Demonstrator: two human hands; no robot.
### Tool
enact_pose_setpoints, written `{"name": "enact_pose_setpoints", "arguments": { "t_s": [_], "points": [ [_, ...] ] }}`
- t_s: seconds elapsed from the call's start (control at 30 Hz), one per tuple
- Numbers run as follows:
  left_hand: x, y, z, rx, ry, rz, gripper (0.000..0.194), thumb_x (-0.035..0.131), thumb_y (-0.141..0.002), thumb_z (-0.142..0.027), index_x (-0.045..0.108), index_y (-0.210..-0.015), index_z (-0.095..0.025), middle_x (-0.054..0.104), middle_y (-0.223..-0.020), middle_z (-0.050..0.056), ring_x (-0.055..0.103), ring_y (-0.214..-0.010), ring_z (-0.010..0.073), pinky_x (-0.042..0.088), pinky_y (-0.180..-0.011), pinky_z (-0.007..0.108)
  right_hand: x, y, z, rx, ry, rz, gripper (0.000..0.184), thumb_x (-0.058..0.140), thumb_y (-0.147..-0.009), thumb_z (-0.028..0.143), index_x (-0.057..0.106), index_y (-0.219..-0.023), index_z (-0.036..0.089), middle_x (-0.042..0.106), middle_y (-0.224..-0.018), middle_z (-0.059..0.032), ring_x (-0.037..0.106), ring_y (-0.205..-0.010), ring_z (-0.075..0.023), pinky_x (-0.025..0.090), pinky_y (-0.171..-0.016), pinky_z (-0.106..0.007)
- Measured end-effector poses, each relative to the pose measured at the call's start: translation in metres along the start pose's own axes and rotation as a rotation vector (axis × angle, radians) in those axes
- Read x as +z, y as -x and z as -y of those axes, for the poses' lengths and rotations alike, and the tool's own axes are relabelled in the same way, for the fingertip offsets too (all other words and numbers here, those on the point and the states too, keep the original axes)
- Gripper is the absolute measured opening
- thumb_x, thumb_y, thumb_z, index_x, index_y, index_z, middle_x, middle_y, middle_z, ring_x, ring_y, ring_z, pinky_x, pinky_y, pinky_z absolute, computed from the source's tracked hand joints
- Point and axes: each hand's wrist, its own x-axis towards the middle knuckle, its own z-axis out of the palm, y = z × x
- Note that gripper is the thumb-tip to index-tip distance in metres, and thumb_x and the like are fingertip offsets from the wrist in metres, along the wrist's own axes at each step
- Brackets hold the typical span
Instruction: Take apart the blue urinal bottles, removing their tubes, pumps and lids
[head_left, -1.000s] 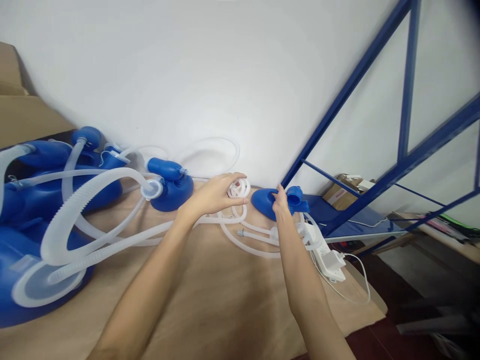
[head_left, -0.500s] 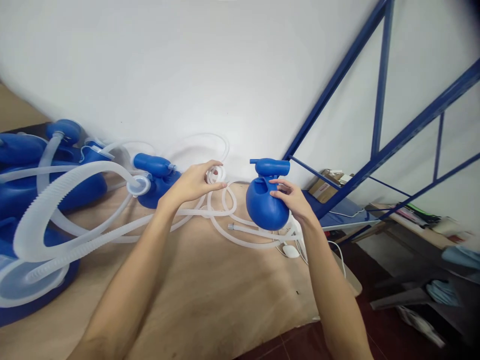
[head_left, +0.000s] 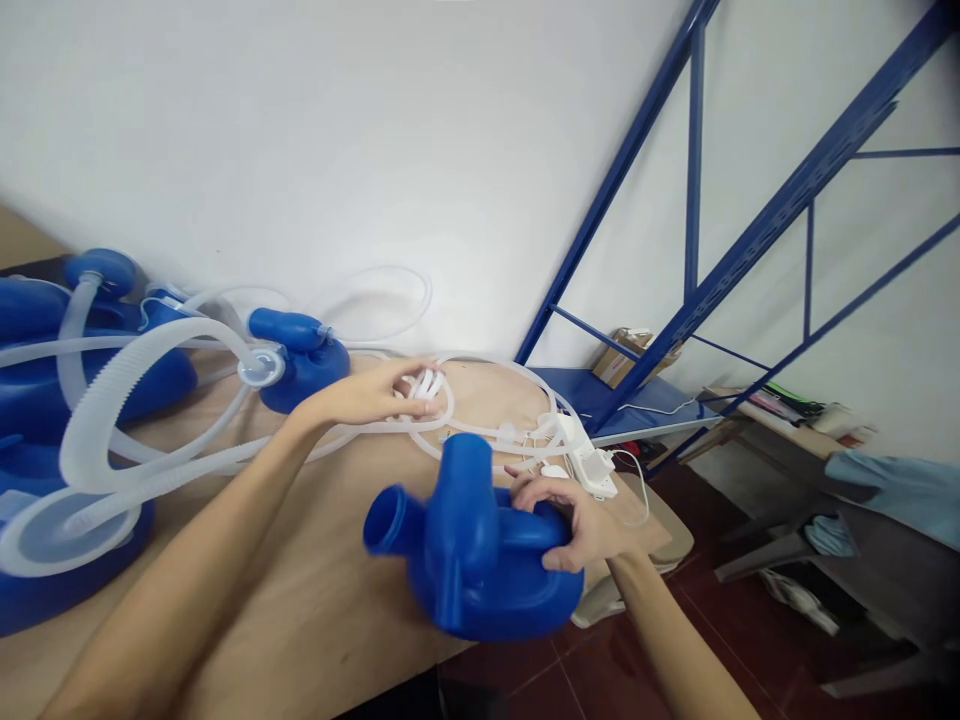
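Note:
My right hand (head_left: 589, 525) grips a blue plastic urinal bottle (head_left: 495, 595) by its handle, over the table's near right part. Its open round mouth points left, and a wide blue neck rises beside it. My left hand (head_left: 364, 395) is closed round loops of translucent hose (head_left: 429, 384) above the middle of the table. Just left of that hand sits another blue bottle (head_left: 315, 375), with a white cap ring (head_left: 261, 367) and a ribbed tube (head_left: 94, 400) joined to it.
More blue bottles (head_left: 142, 385) and tubes crowd the table's left side. A white power strip (head_left: 585, 455) with cables lies at the table's right end. Beyond stand a blue metal frame (head_left: 694, 170), a cardboard box (head_left: 615, 362) and a grey chair (head_left: 885, 530). A white wall closes the back.
The blue bottle in my right hand has come nearer and turned, so its mouth now shows at the left. My left hand has dropped slightly with the hose loops. The view has shifted right.

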Motion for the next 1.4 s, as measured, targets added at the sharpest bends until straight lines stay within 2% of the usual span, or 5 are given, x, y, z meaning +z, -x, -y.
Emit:
{"name": "enact_pose_setpoints", "arguments": {
  "t_s": [0.47,0.8,1.03,1.3,1.4],
  "points": [
    [0.020,0.098,0.006,-0.014,-0.150,0.160,0.056,0.085,-0.083,-0.054,0.074,-0.132,-0.030,0.079,-0.120,0.005,0.074,-0.097,0.0266,0.057,-0.082,0.033,0.013,-0.034,-0.074,0.062,-0.097,-0.084,0.049,0.095,-0.071,0.045,0.078,-0.112,0.024,0.079,-0.119,-0.0109,0.073,-0.120,-0.0304,0.056,-0.109,-0.046],
    [0.038,0.108,0.018,0.166,-0.333,0.117,0.071,0.074,-0.093,-0.061,0.056,-0.157,-0.035,0.069,-0.148,0.010,0.071,-0.127,0.0361,0.056,-0.108,0.047,0.025,-0.040,-0.075,0.093,-0.101,-0.141,0.058,0.099,-0.065,0.055,0.079,-0.111,0.026,0.079,-0.117,-0.0086,0.073,-0.117,-0.0302,0.056,-0.107,-0.046],
    [0.038,0.115,0.016,0.286,-0.410,0.176,0.056,0.058,-0.108,-0.031,0.049,-0.160,-0.045,0.046,-0.170,-0.001,0.050,-0.154,0.0298,0.045,-0.126,0.045,0.027,-0.039,-0.074,0.084,-0.096,-0.138,0.057,0.098,-0.067,0.055,0.079,-0.112,0.026,0.080,-0.118,-0.0095,0.074,-0.117,-0.0305,0.056,-0.107,-0.047],
    [0.032,0.119,0.030,0.139,-0.386,0.137,0.097,0.077,-0.094,-0.055,0.017,-0.170,-0.050,0.041,-0.173,0.002,0.055,-0.149,0.0350,0.048,-0.121,0.047,0.029,-0.039,-0.072,0.087,-0.107,-0.152,0.057,0.098,-0.066,0.056,0.080,-0.111,0.026,0.079,-0.117,-0.0088,0.074,-0.115,-0.0303,0.057,-0.104,-0.045],
    [0.018,0.127,0.041,0.010,-0.341,0.045,0.100,0.084,-0.085,-0.061,0.030,-0.168,-0.048,0.061,-0.159,0.003,0.069,-0.130,0.0357,0.058,-0.107,0.045,0.030,-0.039,-0.072,0.091,-0.121,-0.159,0.055,0.099,-0.066,0.055,0.081,-0.109,0.027,0.079,-0.117,-0.0088,0.073,-0.117,-0.0307,0.057,-0.105,-0.046]
  ]
}}
